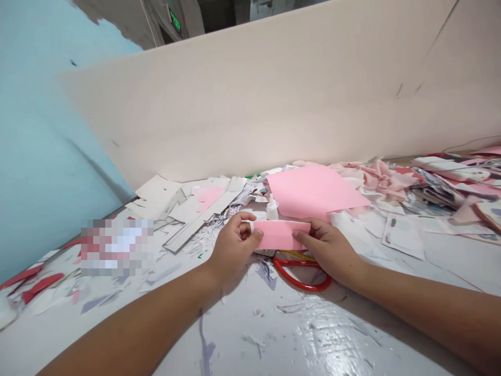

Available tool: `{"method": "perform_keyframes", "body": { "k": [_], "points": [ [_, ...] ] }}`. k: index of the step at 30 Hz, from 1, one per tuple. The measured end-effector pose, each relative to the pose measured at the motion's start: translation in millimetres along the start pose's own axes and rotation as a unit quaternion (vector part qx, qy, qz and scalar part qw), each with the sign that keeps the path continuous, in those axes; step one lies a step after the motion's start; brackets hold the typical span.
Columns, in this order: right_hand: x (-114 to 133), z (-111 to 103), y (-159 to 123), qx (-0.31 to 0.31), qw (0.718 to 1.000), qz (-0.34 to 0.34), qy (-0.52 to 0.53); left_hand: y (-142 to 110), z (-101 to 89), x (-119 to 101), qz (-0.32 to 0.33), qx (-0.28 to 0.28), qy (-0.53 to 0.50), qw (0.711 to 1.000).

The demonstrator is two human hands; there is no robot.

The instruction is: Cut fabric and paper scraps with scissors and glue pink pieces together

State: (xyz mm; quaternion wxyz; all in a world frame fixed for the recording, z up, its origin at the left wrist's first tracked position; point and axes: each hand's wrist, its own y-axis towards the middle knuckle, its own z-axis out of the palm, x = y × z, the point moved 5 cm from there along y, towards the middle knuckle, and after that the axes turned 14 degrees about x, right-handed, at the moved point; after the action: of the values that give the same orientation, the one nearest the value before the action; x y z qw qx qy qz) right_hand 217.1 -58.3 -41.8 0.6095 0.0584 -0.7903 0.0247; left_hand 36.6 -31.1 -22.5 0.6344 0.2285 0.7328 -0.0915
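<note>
A small pink paper strip (277, 235) with a white upper edge is held level between both hands. My left hand (237, 237) pinches its left end, thumb in front. At the right end, my right hand (329, 245) grips it the same way, with the fingers behind out of sight. Below the strip lie scissors with red handles (303, 286), their blades partly hidden. Just behind it stands a small white glue bottle (271, 210) with a pointed tip. A larger pink paper sheet (317, 190) rests further back.
White cardboard pieces (207, 214) and paper shreds lie to the left. Crumpled pink fabric (379, 177) and a pile of scraps (438, 190) spread along the back right. A pale board (274, 104) rises behind the table (313, 334). Red pieces (41, 287) lie far left.
</note>
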Motion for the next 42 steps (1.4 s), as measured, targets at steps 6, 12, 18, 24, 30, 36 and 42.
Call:
{"method": "perform_keyframes", "body": {
  "k": [6,12,18,24,30,36,42],
  "points": [
    [-0.3,1.4,-1.9,0.000,1.000,-0.005,-0.008,3.7,-1.6,4.4,-0.023,0.014,-0.152,0.988],
    [-0.7,4.6,-3.9,0.012,0.997,-0.014,0.078,4.6,6.3,3.5,-0.049,0.109,-0.257,0.959],
    [1.2,4.9,-6.6,0.009,0.995,-0.017,0.101,3.3,13.5,4.2,-0.065,0.162,-0.300,0.938],
    [0.5,2.0,-2.4,-0.011,0.995,-0.069,0.076,-0.4,15.7,2.0,-0.050,0.138,-0.192,0.970],
    [6.7,-6.2,-12.6,-0.127,0.986,-0.095,-0.047,-12.0,14.6,-14.2,0.020,0.035,-0.071,0.997],
    [34.2,19.9,-35.3,0.019,0.940,-0.252,-0.229,-18.5,22.8,-17.7,0.013,0.051,-0.002,0.999],
    [43.3,18.9,-32.8,0.037,0.933,-0.236,-0.268,-18.3,21.9,-25.2,0.068,0.082,0.104,0.989]
  ]
}}
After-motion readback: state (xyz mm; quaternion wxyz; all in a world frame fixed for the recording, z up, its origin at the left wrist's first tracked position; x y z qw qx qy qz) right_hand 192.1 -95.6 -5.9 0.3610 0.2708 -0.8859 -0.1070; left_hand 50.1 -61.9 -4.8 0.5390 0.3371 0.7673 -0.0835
